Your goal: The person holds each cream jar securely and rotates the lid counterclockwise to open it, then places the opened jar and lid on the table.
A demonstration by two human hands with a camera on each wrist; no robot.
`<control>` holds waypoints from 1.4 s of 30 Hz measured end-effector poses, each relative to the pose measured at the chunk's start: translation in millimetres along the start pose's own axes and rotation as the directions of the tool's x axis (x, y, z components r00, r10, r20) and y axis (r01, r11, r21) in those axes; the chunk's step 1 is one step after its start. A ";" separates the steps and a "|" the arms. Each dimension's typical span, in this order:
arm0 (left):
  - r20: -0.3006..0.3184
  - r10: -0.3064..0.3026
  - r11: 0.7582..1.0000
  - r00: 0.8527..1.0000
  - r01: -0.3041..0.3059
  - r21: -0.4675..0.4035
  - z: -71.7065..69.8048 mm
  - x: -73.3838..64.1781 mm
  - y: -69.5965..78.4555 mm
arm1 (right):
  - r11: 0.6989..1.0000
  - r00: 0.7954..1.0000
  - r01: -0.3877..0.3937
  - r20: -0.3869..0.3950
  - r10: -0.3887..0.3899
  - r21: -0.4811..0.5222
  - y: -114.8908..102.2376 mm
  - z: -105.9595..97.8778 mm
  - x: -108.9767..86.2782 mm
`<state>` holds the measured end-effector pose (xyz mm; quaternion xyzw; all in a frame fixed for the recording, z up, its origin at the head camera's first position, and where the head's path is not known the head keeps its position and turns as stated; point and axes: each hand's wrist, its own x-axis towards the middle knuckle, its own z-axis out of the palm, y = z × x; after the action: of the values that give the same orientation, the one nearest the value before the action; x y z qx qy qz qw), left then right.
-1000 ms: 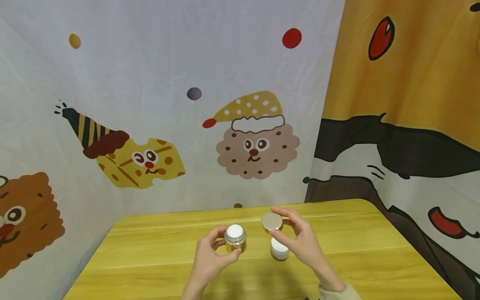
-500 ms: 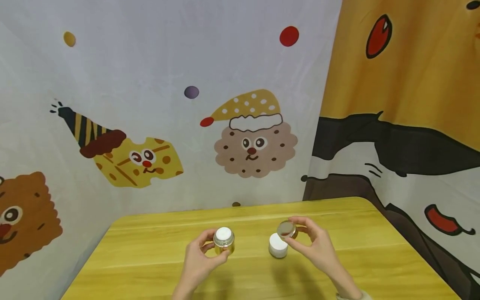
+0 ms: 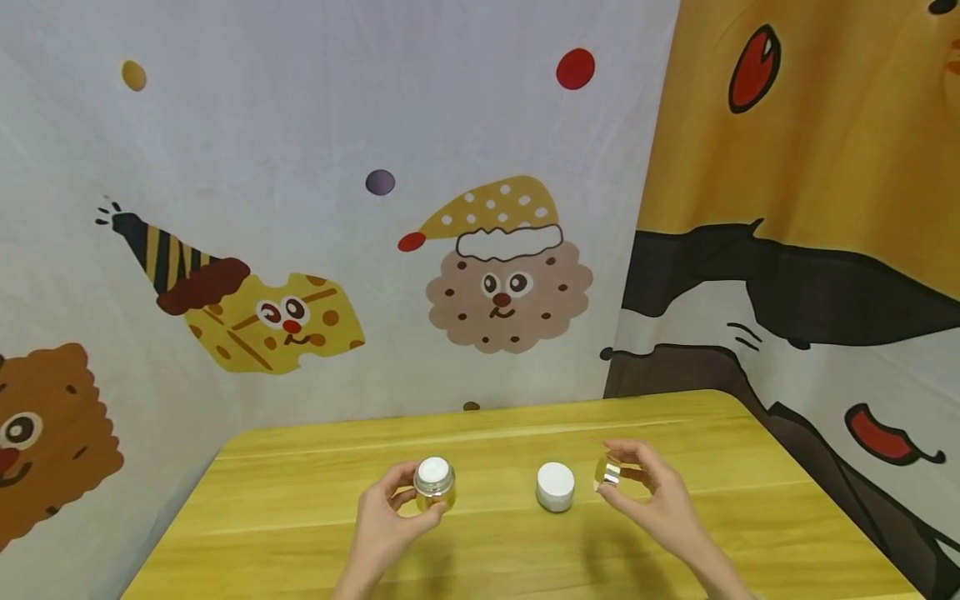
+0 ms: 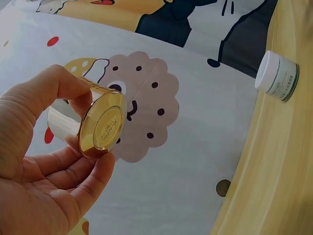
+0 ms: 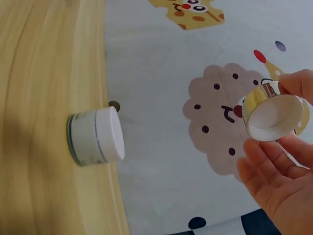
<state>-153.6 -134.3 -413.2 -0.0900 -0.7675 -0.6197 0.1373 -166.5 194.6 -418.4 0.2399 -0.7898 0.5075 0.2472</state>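
Observation:
My left hand (image 3: 390, 508) grips a small gold cosmetic jar (image 3: 435, 492) upright above the table, thumb on one side and fingers on the other. White shows at the jar's mouth, and its gold base with printed digits faces the left wrist view. To the right, my right hand (image 3: 652, 496) pinches a shiny gold lid (image 3: 607, 472) by its edge, tipped on its side. The lid's hollow white inside (image 5: 276, 120) shows in the right wrist view. Between both hands a white jar (image 3: 555, 487) with its white cap on stands on the table.
The yellow wood-grain table (image 3: 300, 492) reaches back to a pale cloth backdrop (image 3: 300, 125) printed with cartoon food figures. An orange and black printed curtain (image 3: 810, 208) hangs at the right.
My right hand has moved right with the lid, turning it from face-up onto its side, and the white jar stands uncovered in view. My left hand with the gold jar has drifted left.

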 end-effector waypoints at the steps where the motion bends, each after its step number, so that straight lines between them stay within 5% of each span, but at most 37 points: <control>1: -0.001 -0.005 1.000 1.000 0.005 -0.002 0.0 -0.1 -0.3 | 1.000 1.000 -0.020 0.000 0.020 0.006 0.1 -1.3 -1.1; 11: -0.022 0.010 1.000 1.000 -0.009 0.018 -4.3 -2.3 -2.6 | 0.994 0.997 -0.082 0.005 0.083 -0.069 2.8 -13.4 -12.0; 29: -0.041 0.002 0.999 0.999 0.000 0.044 -13.7 -5.0 -9.0 | 0.962 0.998 -0.002 0.053 0.017 -0.273 8.7 -25.2 -24.5; 42: -0.053 -0.024 0.997 0.998 0.027 0.071 -21.6 -8.3 -8.8 | 0.951 0.972 -0.010 0.222 0.082 -0.309 31.4 -36.2 -48.9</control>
<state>-146.3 -157.1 -419.8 -0.0588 -0.7864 -0.5957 0.1526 -143.6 245.8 -457.7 0.2379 -0.8876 0.3533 0.1753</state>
